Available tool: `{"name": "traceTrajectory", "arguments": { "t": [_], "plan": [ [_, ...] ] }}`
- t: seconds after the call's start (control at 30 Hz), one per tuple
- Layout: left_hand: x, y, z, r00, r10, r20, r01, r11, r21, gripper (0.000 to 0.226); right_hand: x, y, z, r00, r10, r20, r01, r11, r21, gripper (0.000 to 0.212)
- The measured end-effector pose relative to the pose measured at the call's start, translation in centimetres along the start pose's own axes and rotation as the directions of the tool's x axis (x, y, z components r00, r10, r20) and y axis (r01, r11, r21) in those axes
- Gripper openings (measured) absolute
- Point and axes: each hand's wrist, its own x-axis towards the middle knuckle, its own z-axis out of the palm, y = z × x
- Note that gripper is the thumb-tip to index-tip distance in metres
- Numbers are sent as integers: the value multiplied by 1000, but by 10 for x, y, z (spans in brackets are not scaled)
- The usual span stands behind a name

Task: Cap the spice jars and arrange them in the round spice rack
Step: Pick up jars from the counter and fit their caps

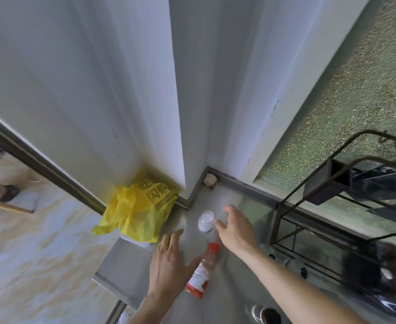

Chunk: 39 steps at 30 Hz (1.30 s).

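A small clear jar [206, 220] with white contents stands uncapped on the steel counter [126, 272], near the wall corner. My right hand [238, 228] reaches toward it with spread fingers, the fingertips just right of the jar, holding nothing. A red-capped bottle [201, 271] with a red and white label lies tilted between my hands. My left hand [169, 263] hovers flat beside that bottle, fingers straight, a ring on one finger. No round spice rack is clearly visible.
A crumpled yellow plastic bag [138, 211] sits at the counter's back left corner. A dark wire rack [337, 206] with dark items stands at the right against a frosted window. The counter edge drops to a tiled floor at left.
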Motion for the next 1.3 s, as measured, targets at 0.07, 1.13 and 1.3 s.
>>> {"name": "traceTrajectory", "arguments": {
  "t": [0.07,1.13,1.3],
  "plan": [
    [21,23,-4,995,83,-48,-83,996,-11,71,31,-8,-3,999,-23,-40,23,1000,11,44],
    [33,126,-53,983,138,-121,-170,935,-310,55,-23,-28,-123,963,-113,-245,239,781,577,35],
    [-39,180,-94,942,262,-207,-329,841,-430,50,-123,-25,-204,925,-310,-219,377,815,440,42]
  ]
}}
